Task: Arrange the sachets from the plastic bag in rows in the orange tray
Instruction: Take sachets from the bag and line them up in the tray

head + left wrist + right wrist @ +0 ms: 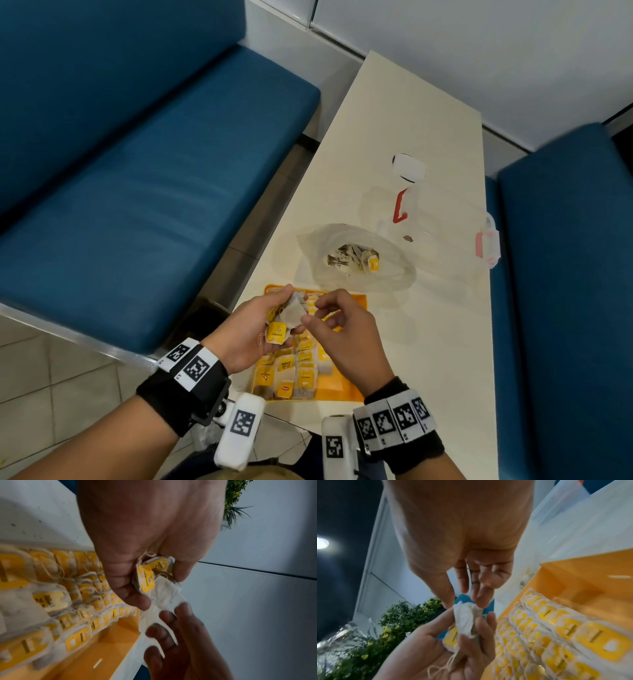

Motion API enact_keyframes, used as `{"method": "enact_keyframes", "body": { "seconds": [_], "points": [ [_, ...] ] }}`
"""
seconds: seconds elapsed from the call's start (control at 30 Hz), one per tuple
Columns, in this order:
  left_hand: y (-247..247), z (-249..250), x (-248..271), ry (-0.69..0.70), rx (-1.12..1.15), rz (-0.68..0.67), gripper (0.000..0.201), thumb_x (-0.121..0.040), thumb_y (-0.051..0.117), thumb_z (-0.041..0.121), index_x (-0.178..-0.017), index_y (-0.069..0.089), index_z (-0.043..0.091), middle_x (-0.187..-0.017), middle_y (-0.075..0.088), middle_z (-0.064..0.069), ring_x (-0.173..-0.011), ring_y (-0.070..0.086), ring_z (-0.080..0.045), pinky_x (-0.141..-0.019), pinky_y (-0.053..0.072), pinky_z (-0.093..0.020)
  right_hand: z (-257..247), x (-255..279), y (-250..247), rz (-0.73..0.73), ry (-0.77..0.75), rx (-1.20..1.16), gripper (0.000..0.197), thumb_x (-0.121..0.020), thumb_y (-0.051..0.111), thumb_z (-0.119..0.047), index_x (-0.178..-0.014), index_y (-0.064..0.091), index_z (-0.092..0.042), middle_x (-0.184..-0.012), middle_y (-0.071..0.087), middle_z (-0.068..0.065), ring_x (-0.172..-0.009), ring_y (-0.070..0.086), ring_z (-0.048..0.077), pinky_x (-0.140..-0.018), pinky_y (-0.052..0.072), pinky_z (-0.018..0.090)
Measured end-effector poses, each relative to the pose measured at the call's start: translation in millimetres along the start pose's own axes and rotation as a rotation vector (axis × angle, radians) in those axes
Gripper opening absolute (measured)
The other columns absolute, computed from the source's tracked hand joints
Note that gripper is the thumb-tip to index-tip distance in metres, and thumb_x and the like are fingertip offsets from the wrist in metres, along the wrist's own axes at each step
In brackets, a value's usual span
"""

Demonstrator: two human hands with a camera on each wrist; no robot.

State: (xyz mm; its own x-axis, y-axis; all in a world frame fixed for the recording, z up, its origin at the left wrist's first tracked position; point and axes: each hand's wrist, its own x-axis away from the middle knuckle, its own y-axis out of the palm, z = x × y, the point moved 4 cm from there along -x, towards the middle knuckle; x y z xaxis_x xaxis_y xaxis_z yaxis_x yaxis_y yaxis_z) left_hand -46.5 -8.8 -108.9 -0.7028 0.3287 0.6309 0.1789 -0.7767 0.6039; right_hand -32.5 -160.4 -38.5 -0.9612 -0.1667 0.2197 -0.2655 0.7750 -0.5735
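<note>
Sachets point(289, 320) in left hand point(246, 337), right hand point(342, 329) pinching one.

Even indoor light falls on my pale cream tabletop point(411, 144); my wrist views are dim, blurred, edge-warped, with one round ceiling lamp point(321, 543) glaring.

Cream table point(411, 144) runs from lower centre to upper right of the head frame. Blue padded bench point(137, 192) fills the left side, second blue seat point(565, 274) along the right edge. Clear plastic container point(445, 219) with red latches sits right of centre on the table. Tiled floor point(51, 377) lower left. Green plant with yellow flowers point(393, 622) lower left in the right wrist view.
</note>
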Motion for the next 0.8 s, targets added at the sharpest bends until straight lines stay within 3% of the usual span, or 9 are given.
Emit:
{"method": "enact_keyframes", "body": {
  "seconds": [0.1,0.2,0.23,0.33,0.43,0.53,0.73,0.8],
  "points": [
    [8,-3,-1,0.012,0.010,-0.020,0.046,-0.098,0.060,0.044,-0.124,0.070,0.007,-0.106,0.070,-0.013,-0.080,0.066,-0.020,-0.064,0.050,-0.030,-3,-4,8,0.000,-0.007,0.014,0.021,-0.083,0.076,-0.021,-0.087,0.057,-0.028,-0.082,0.064,-0.010,-0.069,0.062,0.005,-0.067,0.054,0.024],
    [10,-4,-1,0.030,0.015,0.003,0.046,-0.097,0.062,0.041,-0.124,0.069,0.004,-0.104,0.069,-0.014,-0.077,0.065,-0.020,-0.062,0.050,-0.030,0,-3,10,-0.007,-0.004,-0.034,0.029,-0.083,0.072,-0.010,-0.077,0.051,-0.029,-0.075,0.060,-0.005,-0.071,0.063,0.020,-0.068,0.057,0.039],
    [9,-5,-2,0.034,0.016,0.012,0.047,-0.097,0.063,0.041,-0.125,0.069,0.003,-0.103,0.069,-0.014,-0.077,0.065,-0.020,-0.062,0.050,-0.030,1,-2,10,-0.017,-0.009,-0.058,0.030,-0.084,0.071,-0.008,-0.075,0.052,-0.029,-0.075,0.059,-0.004,-0.072,0.063,0.025,-0.068,0.056,0.040],
    [5,-5,-3,0.045,0.010,0.032,0.046,-0.097,0.064,0.040,-0.125,0.069,0.004,-0.097,0.070,-0.011,-0.075,0.065,-0.020,-0.065,0.052,-0.032,2,2,6,-0.070,-0.012,-0.123,0.029,-0.087,0.065,0.002,-0.080,0.065,-0.027,-0.079,0.065,-0.009,-0.076,0.065,0.020,-0.066,0.054,0.025],
    [3,-6,-4,0.044,0.010,0.053,0.045,-0.094,0.066,0.040,-0.123,0.070,0.006,-0.091,0.068,-0.009,-0.066,0.060,-0.017,-0.063,0.053,-0.032,6,3,4,-0.122,0.024,-0.148,0.036,-0.084,0.060,0.010,-0.091,0.071,-0.023,-0.091,0.072,-0.009,-0.083,0.069,0.015,-0.075,0.057,0.027],
    [2,-6,-5,0.030,0.033,0.045,0.049,-0.093,0.068,0.041,-0.125,0.068,0.004,-0.098,0.063,-0.016,-0.070,0.059,-0.019,-0.061,0.053,-0.031,10,2,5,-0.134,0.052,-0.182,0.040,-0.078,0.059,0.017,-0.095,0.072,-0.016,-0.092,0.071,-0.004,-0.083,0.069,0.014,-0.072,0.055,0.022],
    [1,-7,-6,0.019,0.027,0.049,0.046,-0.094,0.066,0.040,-0.124,0.069,0.006,-0.099,0.070,-0.014,-0.076,0.066,-0.020,-0.059,0.055,-0.029,3,2,-8,0.005,-0.103,-0.047,0.021,-0.080,0.077,-0.004,-0.083,0.072,-0.025,-0.091,0.062,-0.005,-0.078,0.061,0.006,-0.070,0.050,0.018],
    [-1,-6,-7,0.014,0.024,0.063,0.046,-0.095,0.065,0.040,-0.123,0.069,0.005,-0.103,0.071,-0.014,-0.078,0.067,-0.021,-0.058,0.056,-0.029,7,-3,-21,0.059,-0.045,-0.051,0.018,-0.078,0.079,-0.008,-0.078,0.070,-0.023,-0.091,0.062,0.000,-0.072,0.060,0.005,-0.067,0.048,0.017]
  ]
}}
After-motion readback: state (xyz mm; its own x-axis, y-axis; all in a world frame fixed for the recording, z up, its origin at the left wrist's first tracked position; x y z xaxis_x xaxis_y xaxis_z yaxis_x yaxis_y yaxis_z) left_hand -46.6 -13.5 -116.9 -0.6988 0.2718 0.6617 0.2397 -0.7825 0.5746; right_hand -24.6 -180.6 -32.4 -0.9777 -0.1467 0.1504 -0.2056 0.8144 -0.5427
